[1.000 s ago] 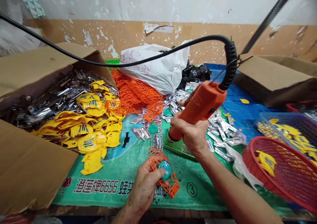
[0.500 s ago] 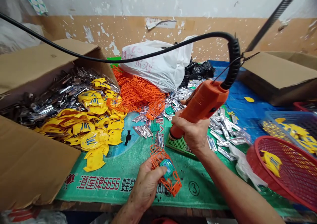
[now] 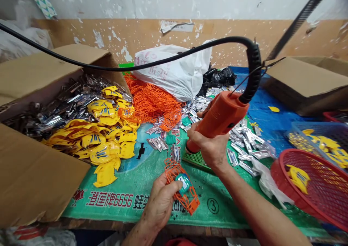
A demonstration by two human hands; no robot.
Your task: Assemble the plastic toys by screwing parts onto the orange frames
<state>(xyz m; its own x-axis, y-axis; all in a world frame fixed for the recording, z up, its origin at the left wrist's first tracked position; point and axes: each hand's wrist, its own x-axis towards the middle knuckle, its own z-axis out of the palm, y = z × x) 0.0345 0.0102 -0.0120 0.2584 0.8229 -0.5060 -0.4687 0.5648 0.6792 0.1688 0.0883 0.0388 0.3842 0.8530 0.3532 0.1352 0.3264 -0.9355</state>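
Note:
My left hand [image 3: 162, 197] pinches an orange plastic lattice frame [image 3: 194, 204] near the front of the bench. A teal translucent plastic piece [image 3: 185, 188] lies on the frame, with my thumb pressed on it. Wrapped round an orange electric screwdriver [image 3: 221, 115] is my right hand [image 3: 213, 146]. The tool tilts, its dark nose down over a green perforated block [image 3: 196, 161] strewn with small dark bits. Its bit tip is hidden. A black cable [image 3: 152, 65] leaves the tool's top, which hangs from a coil spring [image 3: 299, 24].
At left, an open carton [image 3: 40, 180] holds shiny parts and yellow printed pieces [image 3: 104, 153]. Orange frames [image 3: 152, 104] are heaped beside a white bag [image 3: 174, 72]. Silver parts [image 3: 246, 137] lie behind the block. A red basket [image 3: 280, 173] and another carton [image 3: 307, 82] stand at right.
The screwdriver's upper end has dipped slightly down and left, and its cable has shifted with it. My left hand keeps the frame in nearly the same place.

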